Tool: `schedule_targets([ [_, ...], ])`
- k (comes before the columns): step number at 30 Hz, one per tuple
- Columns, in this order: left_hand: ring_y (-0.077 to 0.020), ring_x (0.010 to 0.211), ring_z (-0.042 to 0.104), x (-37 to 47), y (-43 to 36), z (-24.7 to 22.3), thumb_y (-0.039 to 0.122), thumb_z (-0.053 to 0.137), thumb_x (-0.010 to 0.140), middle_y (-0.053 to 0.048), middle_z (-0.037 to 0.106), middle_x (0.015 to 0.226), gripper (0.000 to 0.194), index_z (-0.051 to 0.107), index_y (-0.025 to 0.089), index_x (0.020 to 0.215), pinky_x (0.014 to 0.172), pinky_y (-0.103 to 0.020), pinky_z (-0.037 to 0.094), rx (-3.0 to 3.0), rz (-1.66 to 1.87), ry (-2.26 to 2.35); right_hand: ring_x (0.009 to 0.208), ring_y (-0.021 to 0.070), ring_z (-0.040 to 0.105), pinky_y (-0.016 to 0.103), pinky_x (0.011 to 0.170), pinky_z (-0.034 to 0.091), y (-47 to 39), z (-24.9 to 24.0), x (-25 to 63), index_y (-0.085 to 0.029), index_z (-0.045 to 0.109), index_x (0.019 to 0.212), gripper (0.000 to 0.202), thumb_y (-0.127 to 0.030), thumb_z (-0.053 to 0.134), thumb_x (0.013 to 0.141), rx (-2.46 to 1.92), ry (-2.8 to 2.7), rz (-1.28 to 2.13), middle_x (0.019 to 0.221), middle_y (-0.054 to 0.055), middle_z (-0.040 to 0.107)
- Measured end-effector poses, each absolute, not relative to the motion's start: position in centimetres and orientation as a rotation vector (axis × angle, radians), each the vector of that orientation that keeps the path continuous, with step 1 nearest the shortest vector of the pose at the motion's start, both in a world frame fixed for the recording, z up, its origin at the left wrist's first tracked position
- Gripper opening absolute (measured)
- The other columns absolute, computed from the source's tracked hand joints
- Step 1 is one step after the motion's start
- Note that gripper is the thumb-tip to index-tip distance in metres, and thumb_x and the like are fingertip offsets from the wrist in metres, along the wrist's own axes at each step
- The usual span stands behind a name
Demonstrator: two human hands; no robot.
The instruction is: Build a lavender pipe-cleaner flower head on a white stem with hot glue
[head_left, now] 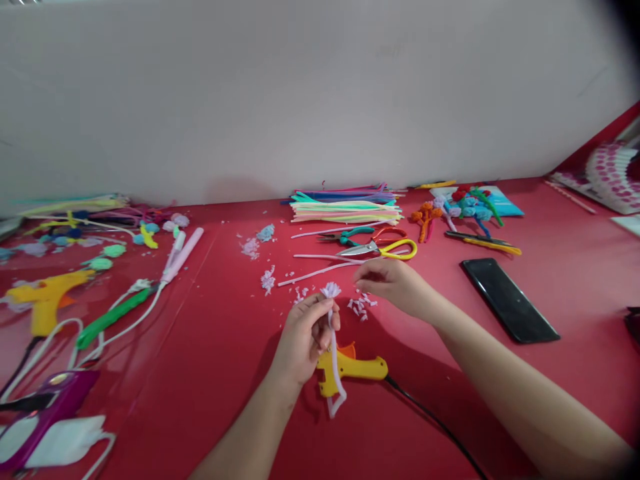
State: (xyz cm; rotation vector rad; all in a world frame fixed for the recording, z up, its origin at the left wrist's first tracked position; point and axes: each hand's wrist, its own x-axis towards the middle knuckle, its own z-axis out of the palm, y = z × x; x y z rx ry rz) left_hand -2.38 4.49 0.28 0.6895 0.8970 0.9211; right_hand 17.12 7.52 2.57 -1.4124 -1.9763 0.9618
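Note:
In the head view, my left hand (307, 332) pinches a pale lilac pipe cleaner (337, 363) near its top. A fluffy tuft (331, 289) of the same colour sticks up above the fingertips, and the stem hangs down with a bend at its lower end. Behind that stem, a yellow hot glue gun (363, 368) lies on the red table. My right hand (387, 283) is just above a small heap of lilac snippets (361, 305), thumb and fingers drawn together; whatever they hold is too small to make out. Scissors (380, 249) with red and yellow handles lie beyond it.
Teal-handled pliers (350, 235) and a bundle of coloured pipe cleaners (345, 207) lie at the back. A black phone (507, 300) is on the right, below fuzzy flower shapes (467, 203). On the left lie another yellow glue gun (47, 300), a pink hair straightener (183, 255) and cords.

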Motion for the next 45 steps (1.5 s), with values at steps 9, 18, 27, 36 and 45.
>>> schedule_targets([
  [9, 0.0006, 0.029, 0.037, -2.1, 4.4, 0.3, 0.025, 0.059, 0.081, 0.003, 0.061, 0.053, 0.015, 0.058, 0.013, 0.072, 0.029, -0.009, 0.024, 0.682, 0.911, 0.915, 0.063, 0.0103, 0.057, 0.02, 0.059, 0.042, 5.0, 4.5, 15.4, -0.018, 0.063, 0.082, 0.008, -0.024, 0.058, 0.085, -1.317, -1.849, 1.047, 0.07, -0.002, 0.065],
  [18, -0.0033, 0.032, 0.045, -1.7, 4.0, 0.4, 0.026, 0.06, 0.079, 0.001, 0.063, 0.056, 0.017, 0.054, 0.015, 0.068, 0.031, -0.012, 0.03, 0.76, 0.908, 0.956, 0.06, 0.0094, 0.056, 0.018, 0.055, 0.036, 4.5, 4.4, 14.9, -0.019, 0.058, 0.083, 0.007, -0.018, 0.053, 0.086, -1.453, -2.069, 0.722, 0.071, -0.001, 0.066],
  [27, -0.0054, 0.033, 0.049, -1.5, 3.9, 0.6, 0.032, 0.063, 0.077, 0.001, 0.063, 0.054, 0.024, 0.052, 0.016, 0.063, 0.03, -0.014, 0.033, 0.86, 0.887, 1.071, 0.054, 0.0113, 0.05, 0.022, 0.052, 0.026, 4.0, 4.4, 14.7, -0.017, 0.062, 0.082, 0.009, -0.019, 0.054, 0.085, -1.511, -2.198, 0.48, 0.067, 0.002, 0.066],
  [36, -0.0059, 0.032, 0.049, -1.4, 3.7, 0.7, 0.03, 0.063, 0.079, 0.003, 0.062, 0.052, 0.023, 0.052, 0.017, 0.063, 0.031, -0.014, 0.035, 0.92, 0.891, 1.079, 0.052, 0.0112, 0.047, 0.023, 0.051, 0.021, 4.0, 4.2, 14.7, -0.017, 0.061, 0.079, 0.009, -0.02, 0.054, 0.084, -1.526, -2.226, 0.308, 0.064, 0.002, 0.064],
  [45, -0.0053, 0.031, 0.047, -1.5, 3.8, 0.9, 0.031, 0.063, 0.078, 0.002, 0.061, 0.051, 0.025, 0.051, 0.016, 0.061, 0.03, -0.014, 0.033, 0.909, 0.902, 1.068, 0.051, 0.0112, 0.045, 0.024, 0.05, 0.02, 3.7, 3.9, 14.3, -0.017, 0.058, 0.075, 0.017, -0.021, 0.047, 0.087, -1.476, -2.233, 0.177, 0.062, 0.002, 0.061],
])
